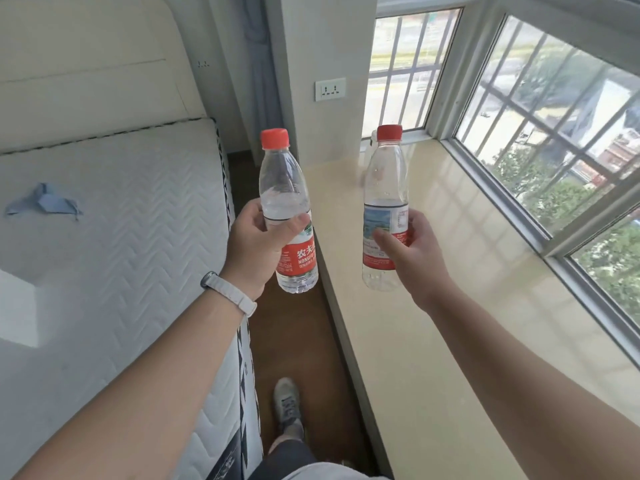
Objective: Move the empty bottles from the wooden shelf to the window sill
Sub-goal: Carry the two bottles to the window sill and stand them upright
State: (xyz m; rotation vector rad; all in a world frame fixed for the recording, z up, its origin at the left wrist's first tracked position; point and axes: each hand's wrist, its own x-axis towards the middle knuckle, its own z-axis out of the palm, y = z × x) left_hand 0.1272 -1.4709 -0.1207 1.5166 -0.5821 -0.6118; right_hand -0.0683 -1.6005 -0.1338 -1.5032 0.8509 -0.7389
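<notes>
My left hand grips a clear empty bottle with a red cap and red label, held upright over the gap between bed and sill. In my right hand is a second clear red-capped bottle, gripped at its label and held upright above the near edge of the window sill. Behind this bottle, part of another bottle shows at the sill's far end, mostly hidden. The wooden shelf is out of view.
A beige glossy sill runs along a barred window on the right. A white mattress with a blue folded paper lies left. A narrow brown floor strip holds my shoe. A wall socket sits on the pillar.
</notes>
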